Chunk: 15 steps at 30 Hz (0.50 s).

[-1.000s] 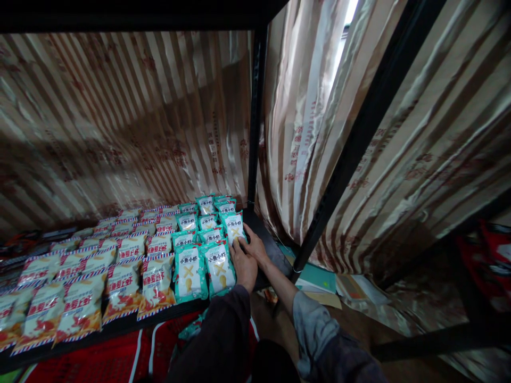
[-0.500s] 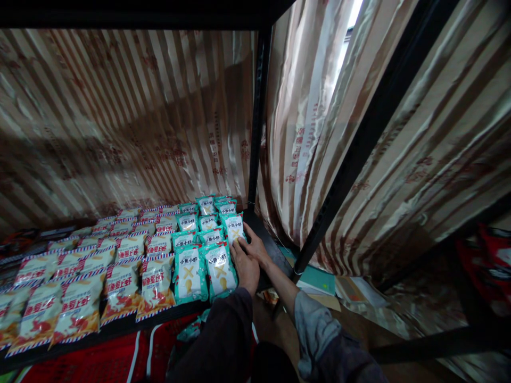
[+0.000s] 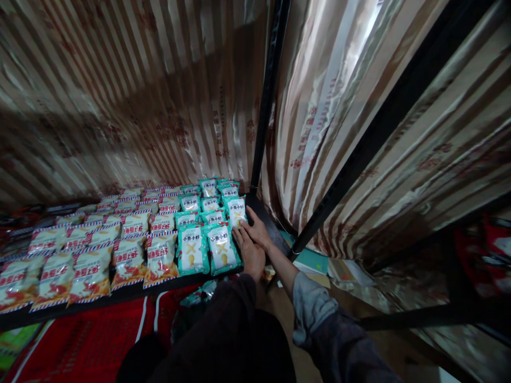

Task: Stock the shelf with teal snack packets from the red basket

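A teal-and-white snack bag point(image 3: 237, 208) stands at the right end of a row of similar bags. My right hand point(image 3: 256, 227) grips its lower right side, thumb on the front and fingers along the edge. Just below, my left hand point(image 3: 251, 254) is closed at the bag's bottom, its fingertips partly hidden. Beside my left hand a front teal snack bag point(image 3: 222, 249) leans back against those behind it, with another teal bag point(image 3: 192, 250) at its left.
Rows of white-and-orange snack bags point(image 3: 162, 257) fill the shelf to the left. Black shelf posts point(image 3: 268, 101) rise behind and to the right, before striped curtains point(image 3: 191, 90). A red box point(image 3: 91, 335) lies below the shelf; a green book point(image 3: 311, 261) is low at right.
The view has tilted down and shifted slightly, so the shelf's top bar is out of sight. Both hands stay at the same teal snack bag, with little visible movement.
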Each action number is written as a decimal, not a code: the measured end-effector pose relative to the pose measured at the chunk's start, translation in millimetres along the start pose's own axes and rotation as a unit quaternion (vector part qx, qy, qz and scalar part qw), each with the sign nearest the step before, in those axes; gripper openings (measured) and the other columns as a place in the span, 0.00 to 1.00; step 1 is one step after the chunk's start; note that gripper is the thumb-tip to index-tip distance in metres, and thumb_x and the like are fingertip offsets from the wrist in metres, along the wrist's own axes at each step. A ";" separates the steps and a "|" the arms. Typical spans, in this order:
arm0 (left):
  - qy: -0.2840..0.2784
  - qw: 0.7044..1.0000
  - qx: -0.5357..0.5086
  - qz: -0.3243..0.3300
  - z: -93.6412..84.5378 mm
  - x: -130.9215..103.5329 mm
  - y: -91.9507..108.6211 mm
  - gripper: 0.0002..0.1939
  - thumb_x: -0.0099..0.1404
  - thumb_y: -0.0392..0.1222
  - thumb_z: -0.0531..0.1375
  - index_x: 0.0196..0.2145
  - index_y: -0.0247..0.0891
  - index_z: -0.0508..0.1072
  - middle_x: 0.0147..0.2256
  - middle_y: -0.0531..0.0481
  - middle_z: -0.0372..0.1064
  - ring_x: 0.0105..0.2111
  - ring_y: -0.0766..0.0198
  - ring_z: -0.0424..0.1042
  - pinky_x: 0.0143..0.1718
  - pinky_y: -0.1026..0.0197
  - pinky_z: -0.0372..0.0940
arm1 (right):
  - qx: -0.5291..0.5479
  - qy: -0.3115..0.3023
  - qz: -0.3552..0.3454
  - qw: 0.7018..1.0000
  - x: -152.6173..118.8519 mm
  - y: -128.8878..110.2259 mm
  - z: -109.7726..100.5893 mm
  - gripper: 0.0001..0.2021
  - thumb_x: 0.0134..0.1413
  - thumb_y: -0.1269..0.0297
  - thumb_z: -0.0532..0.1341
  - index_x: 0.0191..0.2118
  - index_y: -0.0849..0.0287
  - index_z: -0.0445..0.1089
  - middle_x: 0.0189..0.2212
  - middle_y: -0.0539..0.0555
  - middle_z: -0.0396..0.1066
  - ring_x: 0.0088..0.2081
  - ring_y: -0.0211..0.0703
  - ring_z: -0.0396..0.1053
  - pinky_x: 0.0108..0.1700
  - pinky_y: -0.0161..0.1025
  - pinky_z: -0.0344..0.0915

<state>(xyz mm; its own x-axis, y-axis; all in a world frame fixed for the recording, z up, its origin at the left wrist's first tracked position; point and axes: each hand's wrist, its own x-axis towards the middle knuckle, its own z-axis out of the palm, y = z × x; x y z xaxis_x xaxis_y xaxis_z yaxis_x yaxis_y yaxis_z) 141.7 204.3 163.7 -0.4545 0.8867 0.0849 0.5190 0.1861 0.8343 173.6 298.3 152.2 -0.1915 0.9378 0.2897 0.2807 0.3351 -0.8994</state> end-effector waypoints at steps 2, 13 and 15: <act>-0.009 1.000 -0.004 0.000 -2.0 -3.8 2.1 0.35 0.53 0.25 0.48 0.59 0.18 0.48 0.63 0.30 0.34 0.63 0.56 0.27 0.63 0.55 0.35 | -0.016 0.012 0.000 1.000 -2.7 -0.3 -1.8 0.30 0.48 0.60 0.60 0.59 0.54 0.56 0.57 0.53 0.60 0.57 0.45 0.59 0.58 0.45 0.55; -0.035 0.995 -0.085 0.048 -26.3 -50.7 -3.6 0.28 0.52 0.24 0.48 0.52 0.27 0.63 0.56 0.37 0.58 0.58 0.60 0.55 0.59 0.60 0.49 | -0.066 0.087 -0.027 0.994 -63.6 -38.0 -18.0 0.17 0.53 0.61 0.53 0.47 0.57 0.69 0.47 0.55 0.70 0.49 0.45 0.67 0.54 0.46 0.61; -0.043 0.993 -0.102 0.043 -37.4 -68.5 -13.4 0.26 0.53 0.25 0.48 0.50 0.32 0.65 0.53 0.40 0.63 0.55 0.61 0.60 0.57 0.60 0.54 | -0.038 0.076 -0.040 0.996 -89.7 -46.8 -13.4 0.15 0.53 0.61 0.53 0.44 0.58 0.70 0.44 0.56 0.72 0.47 0.45 0.68 0.52 0.44 0.62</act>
<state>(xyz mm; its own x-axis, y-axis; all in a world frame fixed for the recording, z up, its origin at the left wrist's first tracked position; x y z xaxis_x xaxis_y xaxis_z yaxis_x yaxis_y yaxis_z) 138.8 125.3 167.1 -0.3463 0.9303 0.1209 0.3926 0.0266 0.9193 190.2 199.7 172.7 -0.0737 0.9086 0.4111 0.3417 0.4103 -0.8455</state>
